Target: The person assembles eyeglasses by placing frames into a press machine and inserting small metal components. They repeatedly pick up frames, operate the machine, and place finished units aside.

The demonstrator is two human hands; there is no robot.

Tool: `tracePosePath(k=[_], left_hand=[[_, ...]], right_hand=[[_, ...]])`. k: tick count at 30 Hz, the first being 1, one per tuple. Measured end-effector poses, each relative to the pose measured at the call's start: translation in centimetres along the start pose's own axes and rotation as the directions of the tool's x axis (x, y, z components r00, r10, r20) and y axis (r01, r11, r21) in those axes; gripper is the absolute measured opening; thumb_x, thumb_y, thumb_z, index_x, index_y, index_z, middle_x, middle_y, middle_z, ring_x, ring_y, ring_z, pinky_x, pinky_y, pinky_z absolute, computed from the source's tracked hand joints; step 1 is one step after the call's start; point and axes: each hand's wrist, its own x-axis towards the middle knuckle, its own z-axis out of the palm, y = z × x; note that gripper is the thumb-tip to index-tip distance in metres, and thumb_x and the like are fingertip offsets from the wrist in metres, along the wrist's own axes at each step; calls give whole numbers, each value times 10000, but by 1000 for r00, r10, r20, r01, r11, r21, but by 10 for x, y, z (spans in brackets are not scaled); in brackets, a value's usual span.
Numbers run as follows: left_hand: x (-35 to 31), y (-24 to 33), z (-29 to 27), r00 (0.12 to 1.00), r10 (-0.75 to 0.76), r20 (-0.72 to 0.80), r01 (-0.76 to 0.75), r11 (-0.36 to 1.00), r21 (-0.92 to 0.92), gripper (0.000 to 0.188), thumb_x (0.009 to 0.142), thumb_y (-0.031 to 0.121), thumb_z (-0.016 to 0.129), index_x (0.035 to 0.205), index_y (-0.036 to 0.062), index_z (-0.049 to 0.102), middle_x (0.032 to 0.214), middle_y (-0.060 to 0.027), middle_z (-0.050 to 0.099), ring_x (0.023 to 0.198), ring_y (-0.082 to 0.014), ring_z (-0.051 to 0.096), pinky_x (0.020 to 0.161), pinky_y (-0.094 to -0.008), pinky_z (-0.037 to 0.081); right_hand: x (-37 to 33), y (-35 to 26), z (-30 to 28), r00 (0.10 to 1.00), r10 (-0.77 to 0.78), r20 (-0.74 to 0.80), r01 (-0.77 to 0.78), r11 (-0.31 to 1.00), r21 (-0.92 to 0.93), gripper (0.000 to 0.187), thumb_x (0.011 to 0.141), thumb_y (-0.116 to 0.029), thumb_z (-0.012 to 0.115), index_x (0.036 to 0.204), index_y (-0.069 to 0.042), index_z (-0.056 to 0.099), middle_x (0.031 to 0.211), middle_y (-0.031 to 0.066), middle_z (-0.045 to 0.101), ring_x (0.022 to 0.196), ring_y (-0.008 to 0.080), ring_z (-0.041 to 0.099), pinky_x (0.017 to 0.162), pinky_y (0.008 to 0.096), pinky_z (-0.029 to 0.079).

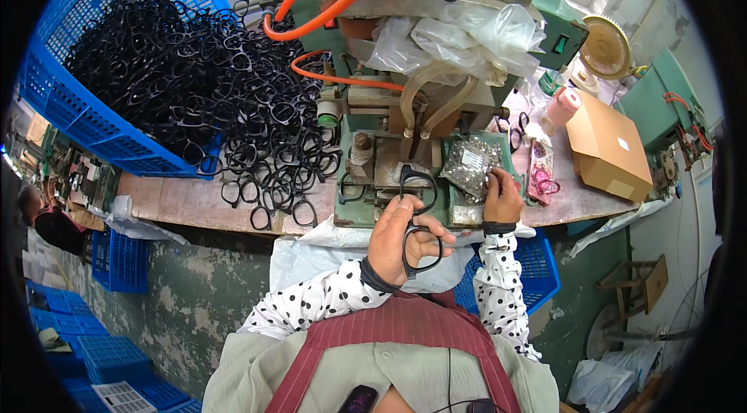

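My left hand point(394, 238) is closed around a black eyeglass frame point(406, 251), held upright with one rim above the other. Its upper rim is just in front of the metal fixture point(397, 164) of a green bench machine. My right hand point(504, 199) rests at the near right edge of a plastic bag of small metal parts point(475, 160), fingertips drawn together. Whatever those fingers hold, if anything, is too small to make out. The bag lies on a green tray point(467, 215) beside the fixture. Another black frame point(352, 190) sits left of the fixture.
Black frames point(264, 110) spill from a tipped blue crate point(101, 125) onto the bench at left. Orange hoses point(334, 12) and a plastic-wrapped machine head point(459, 40) hang above. At right are a cardboard box point(611, 145), a pink cup point(563, 106) and a phone-like pink case point(540, 168).
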Motion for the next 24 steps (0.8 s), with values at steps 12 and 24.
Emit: tracePosePath(k=[12, 24], left_hand=[[-1, 1, 3, 998, -3, -57, 5, 1000, 30, 238, 1036, 290, 327, 1122, 81, 403, 842, -178, 612, 830, -368, 669, 662, -477, 598], [-17, 33, -7, 985, 151, -85, -44, 694, 718, 407, 1011, 236, 443, 1345, 39, 316, 1237, -164, 529, 953, -215, 606, 803, -330, 547]], right_hand=[[-3, 14, -1, 999, -2, -45, -4, 992, -123, 97, 863, -140, 626, 949, -130, 671, 872, 66, 663, 849, 265, 604, 787, 399, 420], [3, -7, -6, 977, -199, -70, 186, 969, -160, 147, 764, -73, 688, 896, -137, 676, 849, 33, 642, 877, 257, 571, 797, 391, 424]])
